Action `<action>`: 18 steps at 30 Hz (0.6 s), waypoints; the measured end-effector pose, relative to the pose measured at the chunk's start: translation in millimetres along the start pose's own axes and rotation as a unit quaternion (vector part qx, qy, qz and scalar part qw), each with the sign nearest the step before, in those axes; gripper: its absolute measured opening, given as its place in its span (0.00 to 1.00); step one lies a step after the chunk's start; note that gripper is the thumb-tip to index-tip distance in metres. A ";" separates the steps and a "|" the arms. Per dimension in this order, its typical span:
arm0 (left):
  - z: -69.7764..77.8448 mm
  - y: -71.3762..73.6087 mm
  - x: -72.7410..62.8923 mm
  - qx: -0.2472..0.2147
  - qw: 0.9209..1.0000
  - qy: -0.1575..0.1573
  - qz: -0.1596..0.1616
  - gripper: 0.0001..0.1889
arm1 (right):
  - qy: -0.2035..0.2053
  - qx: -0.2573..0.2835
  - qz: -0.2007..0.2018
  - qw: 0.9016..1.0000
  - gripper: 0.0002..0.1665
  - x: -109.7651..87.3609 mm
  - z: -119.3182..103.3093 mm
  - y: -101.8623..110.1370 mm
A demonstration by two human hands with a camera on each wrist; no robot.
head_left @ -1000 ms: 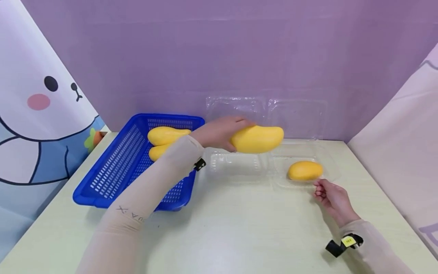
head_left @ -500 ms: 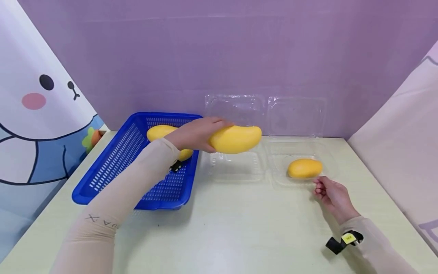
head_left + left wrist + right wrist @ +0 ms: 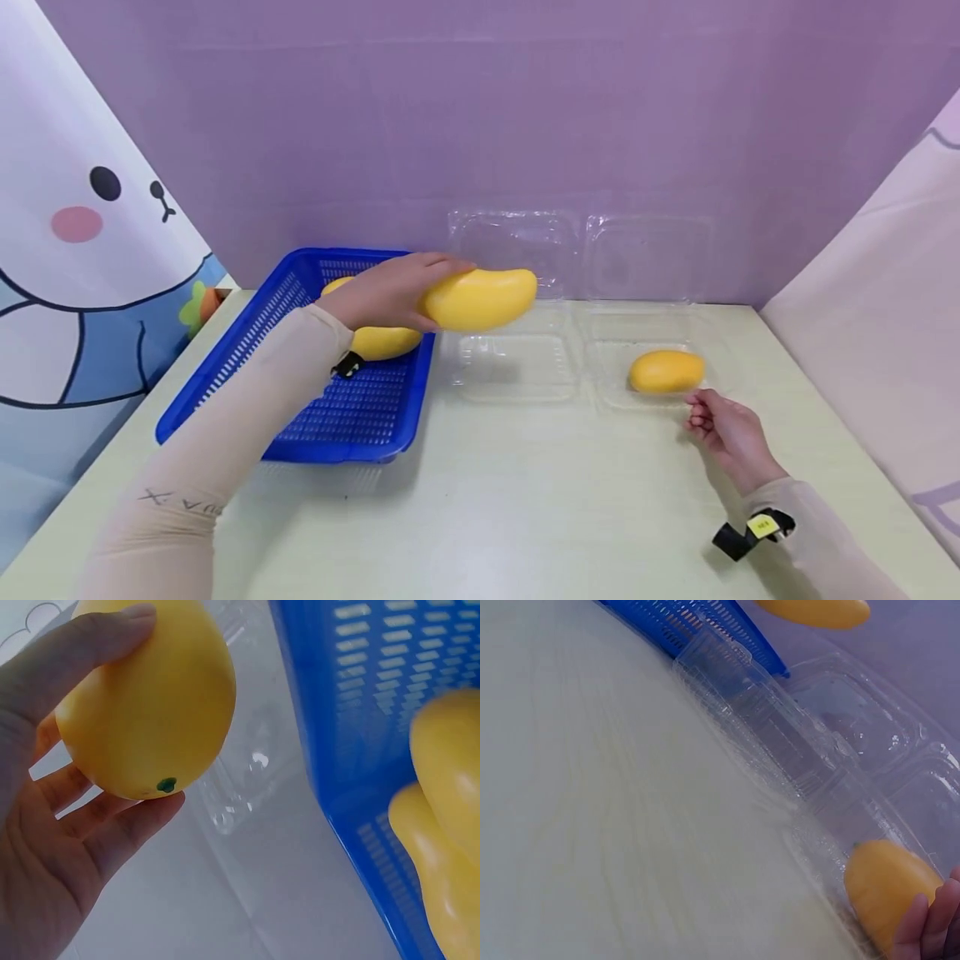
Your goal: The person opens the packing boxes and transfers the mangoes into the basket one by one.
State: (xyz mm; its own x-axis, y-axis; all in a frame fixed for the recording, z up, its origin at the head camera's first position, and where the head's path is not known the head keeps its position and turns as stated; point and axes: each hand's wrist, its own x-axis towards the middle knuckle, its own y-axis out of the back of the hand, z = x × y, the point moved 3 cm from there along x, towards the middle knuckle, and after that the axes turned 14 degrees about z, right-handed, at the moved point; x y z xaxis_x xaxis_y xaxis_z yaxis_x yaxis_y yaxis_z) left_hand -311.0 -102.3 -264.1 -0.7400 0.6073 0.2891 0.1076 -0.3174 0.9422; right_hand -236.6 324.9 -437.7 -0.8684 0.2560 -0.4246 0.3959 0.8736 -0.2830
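In the head view my left hand [image 3: 390,292] grips a yellow mango [image 3: 483,298], raised beside the right rim of the blue basket [image 3: 352,425]. The left wrist view shows the thumb over this mango [image 3: 157,705] and the fingers beneath, with a green stem spot at its end. My right hand [image 3: 731,433] has curled fingers, thumb and forefinger pinching the front edge of the right clear plastic container [image 3: 648,258]. Inside that container lies another mango [image 3: 667,372]. The left clear container [image 3: 517,367] stands open with nothing in it.
Two mangoes lie in the basket, the front mango [image 3: 386,342] showing most and the rear mango [image 3: 337,285] partly behind my left hand. Both container lids stand against the purple backdrop [image 3: 480,125]. All stands on a pale table [image 3: 495,500].
My left hand has carried its mango leftward, from above the containers back toward the basket, uncovering the front basket mango. My right hand and the mango near it stay in place.
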 end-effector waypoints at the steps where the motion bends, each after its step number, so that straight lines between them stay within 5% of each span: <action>1: -2.3 0.9 -2.3 -0.001 1.000 0.009 -0.002 0.44 | 0.001 0.002 0.000 1.000 0.20 0.2 -0.1 0.2; 18: -35.4 11.7 -33.2 0.017 0.998 0.063 -0.006 0.46 | -0.003 0.013 -0.008 1.000 0.20 0.0 -2.8 4.3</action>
State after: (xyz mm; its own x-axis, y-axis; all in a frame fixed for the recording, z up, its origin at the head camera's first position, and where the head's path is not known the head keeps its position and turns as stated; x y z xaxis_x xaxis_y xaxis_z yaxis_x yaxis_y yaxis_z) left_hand -308.6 -152.0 -268.7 -0.8190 0.5132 0.2568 0.1191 -0.2857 0.9509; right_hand -235.7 329.7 -436.6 -0.8732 0.2398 -0.4243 0.3895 0.8666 -0.3119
